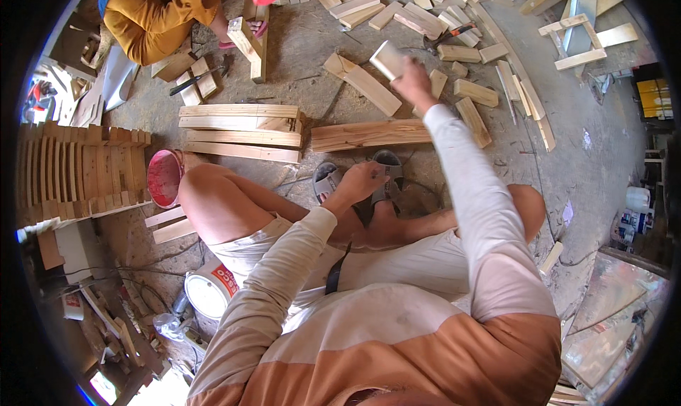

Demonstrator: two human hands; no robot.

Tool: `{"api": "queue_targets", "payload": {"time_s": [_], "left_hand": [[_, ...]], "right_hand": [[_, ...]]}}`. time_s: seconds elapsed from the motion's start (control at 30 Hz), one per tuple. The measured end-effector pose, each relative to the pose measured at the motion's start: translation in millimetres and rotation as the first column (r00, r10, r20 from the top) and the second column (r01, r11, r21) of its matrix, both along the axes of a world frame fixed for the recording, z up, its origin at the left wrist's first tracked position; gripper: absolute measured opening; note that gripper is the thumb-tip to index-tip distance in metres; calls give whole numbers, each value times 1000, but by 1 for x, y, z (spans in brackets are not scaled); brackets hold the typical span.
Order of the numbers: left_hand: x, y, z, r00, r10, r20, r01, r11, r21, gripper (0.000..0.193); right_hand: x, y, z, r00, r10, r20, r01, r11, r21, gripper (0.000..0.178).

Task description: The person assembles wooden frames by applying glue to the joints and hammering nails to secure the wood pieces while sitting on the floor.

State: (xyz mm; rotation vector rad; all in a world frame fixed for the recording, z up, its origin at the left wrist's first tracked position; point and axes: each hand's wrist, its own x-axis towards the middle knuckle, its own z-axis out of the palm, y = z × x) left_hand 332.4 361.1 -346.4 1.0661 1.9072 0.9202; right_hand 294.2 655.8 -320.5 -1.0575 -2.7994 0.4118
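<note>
My right hand (413, 81) reaches out ahead of me, its fingers wrapped round one end of a short pale wood block (387, 60). The block is tilted above the floor, over other cut pieces. My left hand (360, 182) hovers over my sandals (386, 166), fingers curled in; whatever it may hold is too small to make out. Just beyond my feet lies a long wood plank (372, 134) with visible grain. Left of it sits a group of planks (241, 128) laid side by side. Two joined wood pieces (363, 84) rest on the floor left of the held block.
A hammer (448, 37) lies among scattered blocks (418, 19); another hammer (198, 81) is near a seated person in orange trousers (152, 23). Stacked wood frames (85, 168) and a red bucket (164, 179) stand left. A white bucket (208, 292) is beside my thigh.
</note>
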Motion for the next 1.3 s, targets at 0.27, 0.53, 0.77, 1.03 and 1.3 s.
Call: {"api": "queue_targets", "payload": {"time_s": [0.27,0.53,0.77,1.03,1.3], "left_hand": [[14,-1,2,994,-101,31,99,993,68,35],[11,-6,16,991,-25,133,37,995,-93,33],[0,25,-2,988,-39,-146,39,999,1,33],[-15,119,-60,617,-318,-720,12,919,-395,74],[-41,141,-83,605,-458,-651,160,871,-464,83]], "right_hand": [[154,89,184,903,12,-428,62,985,160,84],[283,45,277,599,-115,-793,242,969,41,74],[359,45,166,403,-324,-856,244,940,-241,72],[385,-20,70,285,-687,-669,387,721,-575,74],[391,-23,10,311,-759,-572,477,645,-597,72]]}}
